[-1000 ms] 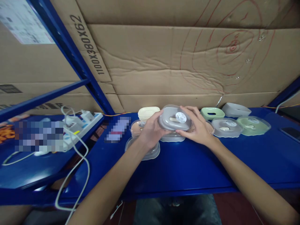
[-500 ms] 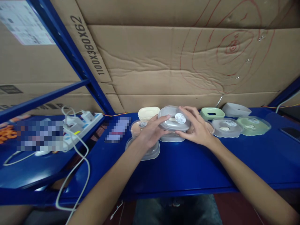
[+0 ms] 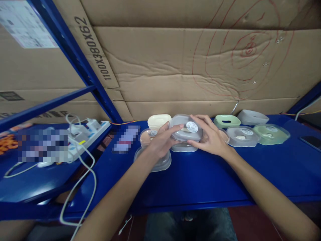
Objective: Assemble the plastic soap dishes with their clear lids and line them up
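Observation:
Between my two hands is a grey soap box (image 3: pixel 179 134) with a clear lid, a round white sticker and a pale strip near its middle. My left hand (image 3: pixel 164 140) grips its left side, thumb laid over the lid. My right hand (image 3: pixel 209 135) clasps the right side, fingers at the back edge and thumb at the front. Just beneath the held box, partly hidden, sits another greyish box (image 3: pixel 185 147). A clear-lidded grey box (image 3: pixel 162 164) stands below my left wrist. A peach box (image 3: pixel 145 137) lies behind that wrist, and more peach shows behind my right hand.
Cream trays (image 3: pixel 159 119) are stacked at the back. To the right stand a green slotted piece (image 3: pixel 227 120), clear grey shells (image 3: pixel 253 117), a grey box (image 3: pixel 242 139) and a green box (image 3: pixel 272 135). Phone (image 3: pixel 311 142), power strip (image 3: pixel 100 129) and cables flank the blue table (image 3: pixel 200 180).
My left thumb has come over onto the lid. The held soap box has shifted slightly left and tilted a little, while my right hand has stayed on its side.

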The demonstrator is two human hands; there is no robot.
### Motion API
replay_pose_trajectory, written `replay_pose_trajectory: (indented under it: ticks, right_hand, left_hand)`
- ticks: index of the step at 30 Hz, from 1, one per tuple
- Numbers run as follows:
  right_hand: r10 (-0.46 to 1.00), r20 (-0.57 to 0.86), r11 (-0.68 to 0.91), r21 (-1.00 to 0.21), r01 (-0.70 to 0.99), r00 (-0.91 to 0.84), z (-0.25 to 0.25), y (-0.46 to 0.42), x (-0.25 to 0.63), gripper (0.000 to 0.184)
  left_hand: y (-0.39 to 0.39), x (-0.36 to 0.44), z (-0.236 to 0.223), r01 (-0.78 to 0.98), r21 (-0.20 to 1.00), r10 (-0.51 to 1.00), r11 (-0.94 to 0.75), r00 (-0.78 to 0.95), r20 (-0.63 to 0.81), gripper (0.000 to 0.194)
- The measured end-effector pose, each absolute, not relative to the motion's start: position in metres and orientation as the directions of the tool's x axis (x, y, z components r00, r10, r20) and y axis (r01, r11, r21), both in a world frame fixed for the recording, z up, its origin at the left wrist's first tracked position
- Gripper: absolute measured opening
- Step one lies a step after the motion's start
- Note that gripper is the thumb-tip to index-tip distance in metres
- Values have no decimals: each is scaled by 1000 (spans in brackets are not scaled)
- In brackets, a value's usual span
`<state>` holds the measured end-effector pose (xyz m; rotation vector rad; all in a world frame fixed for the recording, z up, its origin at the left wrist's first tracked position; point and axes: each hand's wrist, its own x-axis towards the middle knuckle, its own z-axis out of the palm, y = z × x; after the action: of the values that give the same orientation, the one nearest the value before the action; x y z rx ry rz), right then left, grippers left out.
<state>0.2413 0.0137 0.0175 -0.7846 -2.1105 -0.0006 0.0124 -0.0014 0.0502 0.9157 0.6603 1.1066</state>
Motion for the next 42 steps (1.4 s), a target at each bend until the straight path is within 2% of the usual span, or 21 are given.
replay_pose_trajectory:
  ticks: [13,32,42]
  right_hand:
    - [512,729,809,-232,540,-454,17,12,241,95]
    - [541,758,782,-293,549,-365,16,13,234,95]
    - [532,749,804,-302,512,-394,13,13,235,95]
  left_hand:
    - [1,11,48,-455,872,946,183,324,-29,40]
    - [3,13,46,-478,869,966,125,257,2,39]
    - [4,11,46,-455,877,963,155,269,-30,34]
